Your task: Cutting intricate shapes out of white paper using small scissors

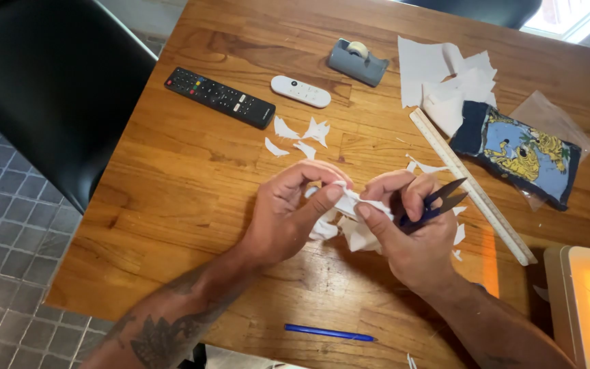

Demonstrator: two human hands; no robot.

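two tattooed forearms reach up from the bottom edge over a wooden desk (172,178). between them, close to the near edge, lies a blue pen (329,333). left hand (288,212) is curled, thumb and fingers pinching a crumpled piece of white paper (349,219) held above the middle of the desk. right hand (404,229) pinches the same paper from the other side and also holds small dark blue snips (438,203), blades pointing away to the right. white scraps (302,137) lie just beyond the hands. farther back sit a black remote (220,97), a small white remote (300,91) and a grey tape dispenser (358,61). to the right, a white ruler (472,186) lies diagonally, beside a pile of cut paper (445,78) and a dark cloth (520,152) with a yellow and blue print. a black chair (42,82) stands at the left.
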